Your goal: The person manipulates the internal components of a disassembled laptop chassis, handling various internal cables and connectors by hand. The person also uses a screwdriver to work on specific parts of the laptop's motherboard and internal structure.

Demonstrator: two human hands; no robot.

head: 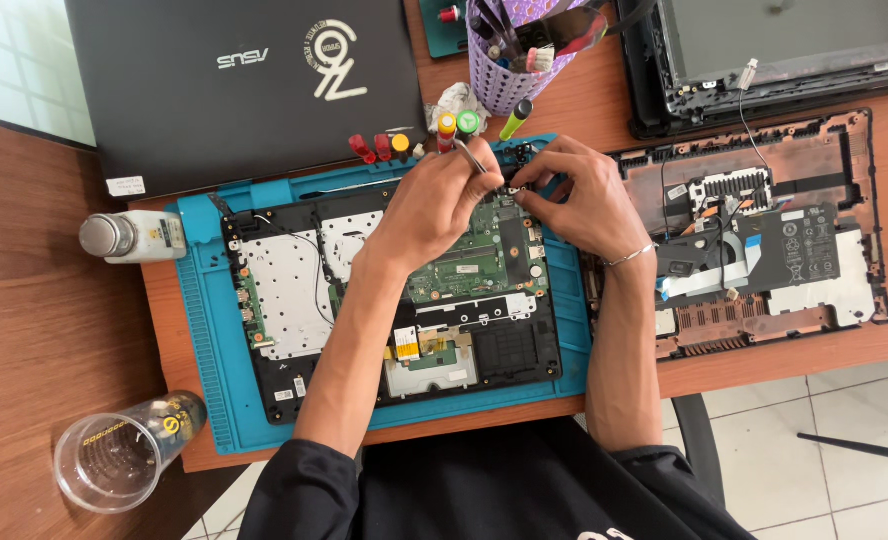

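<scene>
Two bare hands are close together over the top edge of an open laptop base (404, 300) that lies on a blue work mat (204, 330). The left hand (434, 200) is closed around thin metal tweezers (471, 157), with the tips pointing down to a spot by the green circuit board (469, 250). The right hand (584, 200) sits just beside it, and its fingers pinch a small dark part (520, 155) at the top edge of the base. I cannot tell what that part is. A thin silver bracelet (629, 255) goes around the right wrist.

Behind the hands stand little screwdriver handles (384, 147) in red, yellow and green. A purple cup of tools (509, 60) is near them. A closed black laptop (234, 80) lies at the top left. To the right of the mat is another laptop shell (764, 240), opened up, with wires and a flat black pack inside. A small bottle with a silver cap (134, 236) lies on its side left of the mat. A clear plastic cup (124, 450) lies near the lower left corner of the table
</scene>
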